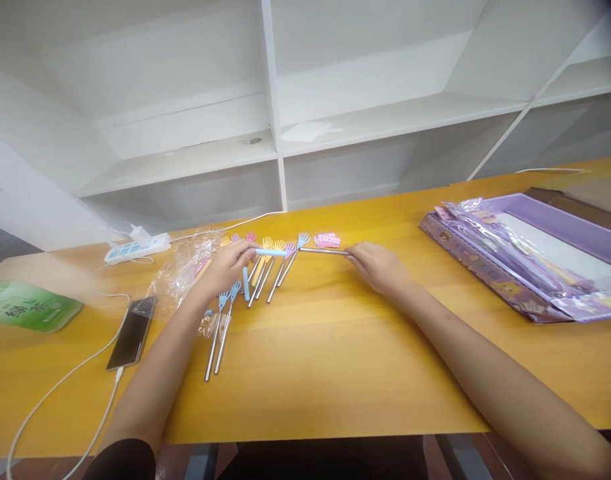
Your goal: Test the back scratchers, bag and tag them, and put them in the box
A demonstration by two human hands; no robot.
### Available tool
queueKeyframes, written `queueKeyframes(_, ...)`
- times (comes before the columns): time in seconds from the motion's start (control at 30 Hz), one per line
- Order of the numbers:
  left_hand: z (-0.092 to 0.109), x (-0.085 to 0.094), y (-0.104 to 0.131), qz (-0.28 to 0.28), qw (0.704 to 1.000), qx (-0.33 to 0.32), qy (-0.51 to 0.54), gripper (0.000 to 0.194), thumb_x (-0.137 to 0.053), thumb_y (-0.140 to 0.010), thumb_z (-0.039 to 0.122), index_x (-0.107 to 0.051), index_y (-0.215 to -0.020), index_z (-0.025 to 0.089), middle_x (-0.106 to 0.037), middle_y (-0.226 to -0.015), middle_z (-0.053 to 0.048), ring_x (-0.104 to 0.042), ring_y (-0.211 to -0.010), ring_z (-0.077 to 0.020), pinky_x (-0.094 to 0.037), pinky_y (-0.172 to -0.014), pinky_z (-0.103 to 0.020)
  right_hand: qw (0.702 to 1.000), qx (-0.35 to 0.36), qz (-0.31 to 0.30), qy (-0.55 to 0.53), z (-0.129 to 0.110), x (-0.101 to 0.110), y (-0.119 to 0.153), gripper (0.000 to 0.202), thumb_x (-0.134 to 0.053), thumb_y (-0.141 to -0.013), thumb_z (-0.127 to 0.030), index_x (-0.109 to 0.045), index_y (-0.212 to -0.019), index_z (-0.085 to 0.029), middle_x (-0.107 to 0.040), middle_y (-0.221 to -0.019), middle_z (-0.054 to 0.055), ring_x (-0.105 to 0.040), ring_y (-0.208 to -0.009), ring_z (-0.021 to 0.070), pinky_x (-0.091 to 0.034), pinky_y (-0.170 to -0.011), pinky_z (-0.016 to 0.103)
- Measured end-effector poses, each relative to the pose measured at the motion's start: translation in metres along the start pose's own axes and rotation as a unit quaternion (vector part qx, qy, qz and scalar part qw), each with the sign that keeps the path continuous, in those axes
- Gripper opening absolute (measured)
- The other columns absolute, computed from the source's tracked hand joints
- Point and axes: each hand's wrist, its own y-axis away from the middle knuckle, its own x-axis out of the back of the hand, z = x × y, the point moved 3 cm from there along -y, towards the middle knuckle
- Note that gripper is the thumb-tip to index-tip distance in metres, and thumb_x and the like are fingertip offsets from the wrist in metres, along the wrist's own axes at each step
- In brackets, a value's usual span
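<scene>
My left hand [231,265] is closed around a light blue handle tube [272,253] that points to the right. Between the fingers of my right hand [378,267] is a thin metal rod [325,251], pointing left toward the tube; a small gap seems to separate their ends. Under and around my left hand lie several small back scratchers, with coloured hand-shaped heads and metal rods. A blue-headed back scratcher [227,333] lies near my left forearm. Another light blue tube [246,283] rests below my left hand, and small pink cards [327,240] lie behind the rod.
To the right is a purple box [505,260] with plastic-wrapped packs. Crumpled clear plastic [178,270], a phone [132,333] on a white cable, a green packet [32,307] and a power strip [138,248] are at left. White shelving [280,133] stands behind the table.
</scene>
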Motion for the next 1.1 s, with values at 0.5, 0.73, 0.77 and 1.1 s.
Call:
queueKeyframes(0.5, 0.0, -0.011, 0.001, -0.012, 0.986, 0.055, 0.158, 0.036, -0.055, -0.101, 0.049, -0.076, -0.111, 0.021, -0.071, -0.087, -0.002, -0.054, -0.068, -0.014, -0.043, -0.062, -0.025, 0.996, 0.052, 0.058, 0.039, -0.01, -0.002, 0.003, 0.031, -0.046, -0.111, -0.035, -0.073, -0.108, -0.02, -0.075, -0.089, 0.008, -0.065, -0.079, 0.0194, -0.041, -0.069, 0.03)
queueKeyframes(0.73, -0.005, -0.012, 0.002, -0.007, 0.987, 0.054, 0.149, 0.037, -0.057, -0.1, 0.052, -0.077, -0.112, 0.023, -0.071, -0.086, -0.002, -0.054, -0.068, -0.0136, -0.043, -0.061, -0.025, 0.996, 0.055, 0.052, 0.043, -0.01, -0.003, 0.004, 0.03, -0.047, -0.111, -0.035, -0.073, -0.108, -0.02, -0.074, -0.088, 0.007, -0.066, -0.079, 0.0188, -0.042, -0.07, 0.03)
queueKeyframes(0.77, -0.003, -0.012, 0.002, -0.01, 0.986, 0.054, 0.155, 0.037, -0.057, -0.1, 0.051, -0.077, -0.113, 0.023, -0.072, -0.087, -0.002, -0.054, -0.068, -0.0136, -0.043, -0.061, -0.025, 0.996, 0.056, 0.052, 0.044, -0.011, -0.003, 0.004, 0.03, -0.047, -0.111, -0.035, -0.073, -0.108, -0.02, -0.074, -0.088, 0.007, -0.066, -0.078, 0.0187, -0.042, -0.07, 0.03)
queueKeyframes(1.1, 0.009, -0.014, 0.004, -0.016, 0.985, 0.071, 0.154, 0.04, -0.057, -0.099, 0.054, -0.078, -0.107, 0.021, -0.065, -0.077, 0.0, -0.05, -0.064, -0.0132, -0.038, -0.058, -0.025, 0.992, 0.088, 0.052, 0.071, -0.013, 0.0, 0.005, 0.027, -0.048, -0.111, -0.031, -0.073, -0.111, -0.02, -0.075, -0.082, 0.004, -0.063, -0.069, 0.0159, -0.035, -0.064, 0.03)
